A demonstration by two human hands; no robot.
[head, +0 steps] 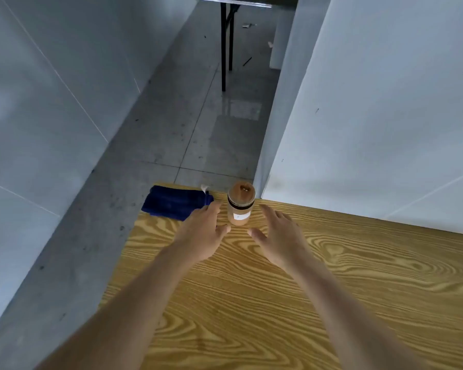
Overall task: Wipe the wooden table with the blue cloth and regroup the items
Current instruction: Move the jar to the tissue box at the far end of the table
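Both bare arms reach up from the bottom of the frame over the wooden table (292, 303), whose pale grain fills the lower right. The left hand (202, 233) and the right hand (280, 236) are spread, fingers straight and relaxed, holding nothing. Between them, just above their fingertips near the table's far edge, stands a brown bottle (240, 204), upright, with a brown cap, a dark band below it and a small white label. Neither hand touches it; the left one's fingers lie just beside its base. The blue cloth (175, 205) lies bunched on the table's far left corner, left of the bottle and just beyond the left hand's fingers. Grey floor tiles (198, 124) and black table legs (226, 46) fill the upper centre of the frame.
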